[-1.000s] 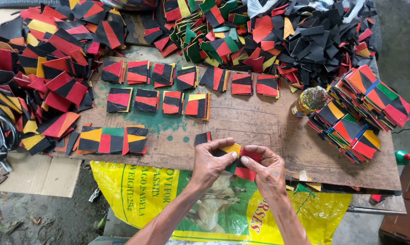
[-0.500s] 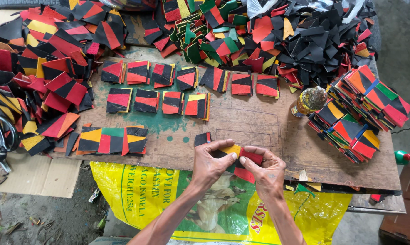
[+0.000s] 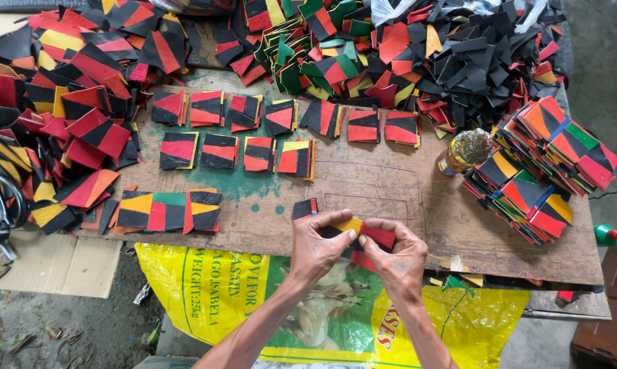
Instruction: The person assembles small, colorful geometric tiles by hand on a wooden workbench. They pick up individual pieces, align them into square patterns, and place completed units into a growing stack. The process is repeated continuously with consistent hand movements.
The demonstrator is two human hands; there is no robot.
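Change: both hands stay at the counter's near edge, barely shifted from the earlier frames.
Left hand (image 3: 317,247): fingers curled, pinching the yellow-and-black piece (image 3: 347,225).
Right hand (image 3: 397,254): fingers curled shut on the red piece (image 3: 379,236), touching the yellow one.
Edges: counter (image 3: 404,195) rim just under the wrists; yellow sack (image 3: 206,290) below.
Open room: bare wood ahead, between the rows of squares (image 3: 240,152) and the stacked squares (image 3: 547,171).
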